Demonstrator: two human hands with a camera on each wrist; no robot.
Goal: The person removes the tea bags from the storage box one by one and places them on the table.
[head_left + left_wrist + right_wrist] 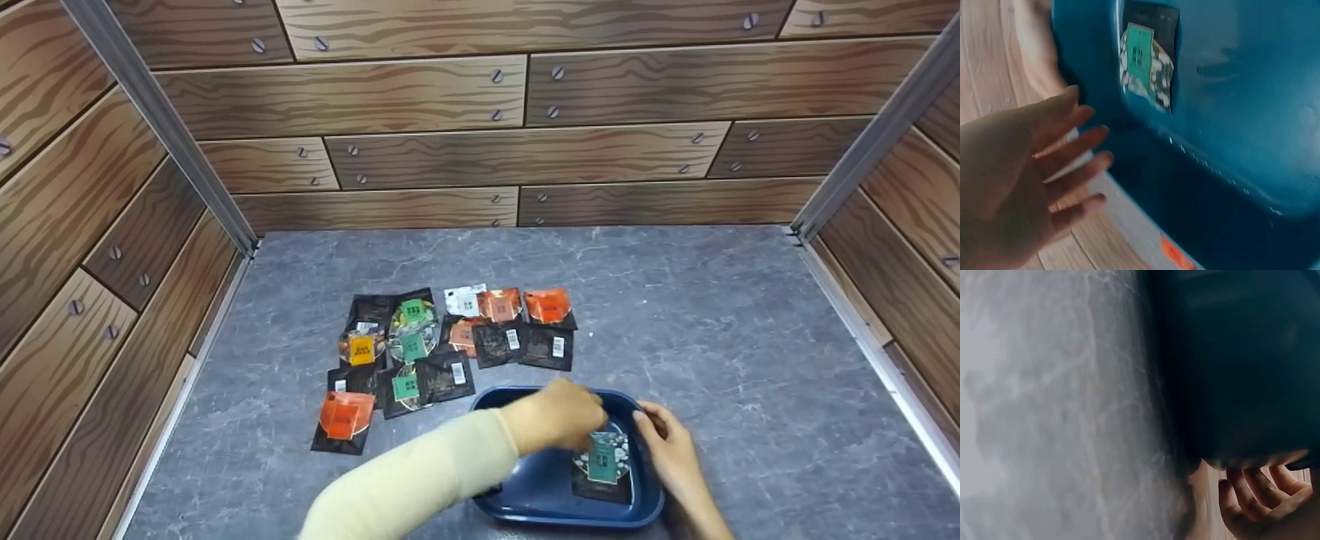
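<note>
A dark blue plastic tub (540,514) sits at the front of the table. Inside it, toward the right end, lies a black sachet with a green label (602,461). My left hand (562,416) reaches over the tub; in the left wrist view its fingers are spread and loosely bent, with nothing between them, and the sachet (1140,56) lies apart from it. At the tub's right end my right hand (675,450) holds the rim, thumb at the edge. In the right wrist view its fingers (1261,492) lie against the outer wall. My left sleeve covers part of the tub.
Behind and left of the tub, several sachets lie in loose overlapping groups, among them an orange-topped sachet (341,420), a white sachet (466,301) and a black sachet with a barcode (547,347). Wood-patterned walls (427,97) enclose the grey marbled table (750,337).
</note>
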